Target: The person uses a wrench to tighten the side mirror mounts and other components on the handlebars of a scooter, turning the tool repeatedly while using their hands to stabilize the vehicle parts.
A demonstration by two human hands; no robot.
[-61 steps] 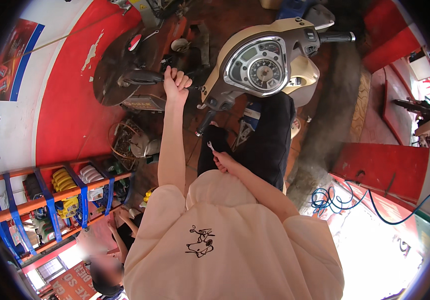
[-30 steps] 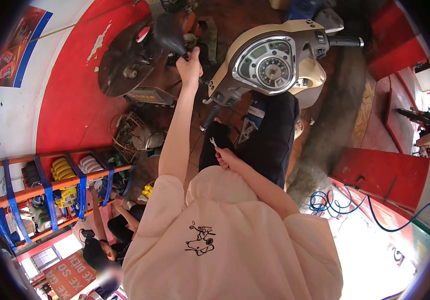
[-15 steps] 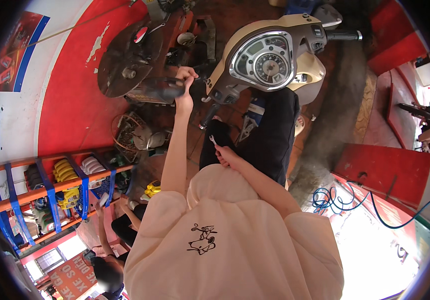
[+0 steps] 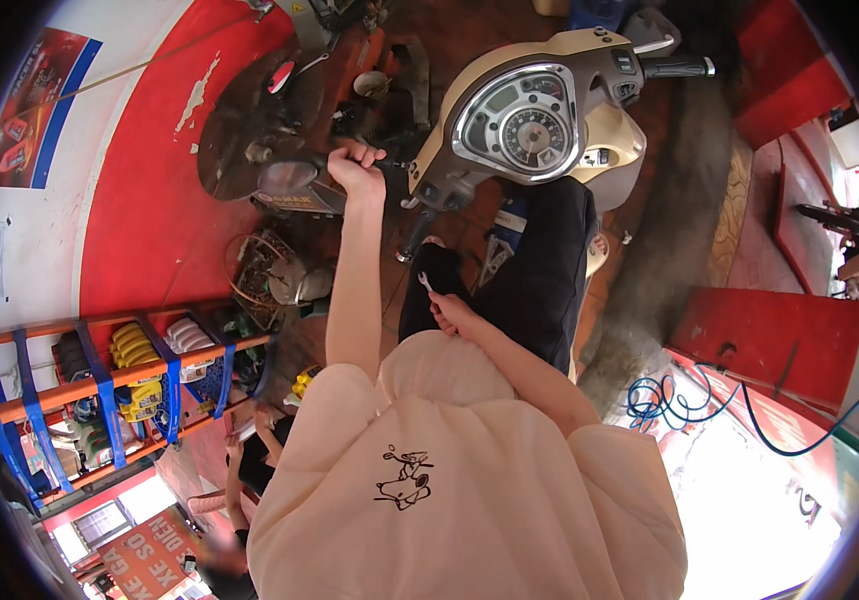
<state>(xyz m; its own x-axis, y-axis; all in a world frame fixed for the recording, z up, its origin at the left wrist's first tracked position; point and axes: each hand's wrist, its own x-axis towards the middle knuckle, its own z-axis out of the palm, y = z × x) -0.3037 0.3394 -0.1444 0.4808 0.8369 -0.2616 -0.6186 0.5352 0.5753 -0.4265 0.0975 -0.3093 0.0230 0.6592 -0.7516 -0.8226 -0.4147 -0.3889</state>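
Observation:
A cream and brown scooter (image 4: 450,100) stands in front of me, its round chrome-rimmed dashboard (image 4: 520,130) facing up. To the left of its handlebar, my left hand (image 4: 358,170) is closed around the stem of a dark rear-view mirror (image 4: 288,178). The mirror's head sticks out left of the hand, and the fingers hide most of the stem. Near the stem's end is the left handlebar grip (image 4: 418,234). Down by my dark-trousered leg, my right hand (image 4: 453,313) grips a small silver open-ended wrench (image 4: 425,282), jaws pointing up.
A dark round table (image 4: 230,130) with another wrench (image 4: 312,63) stands left, by the red wall. Below it are a wire basket (image 4: 255,270) and a shelf rack (image 4: 100,385) of bottles. Another person (image 4: 240,480) is at lower left. A blue hose (image 4: 665,400) coils at right.
My left hand has turned and shifted slightly left, and the mirror head has swung left, away from the handlebar. My right hand with the wrench stays put. The other person has moved their arms.

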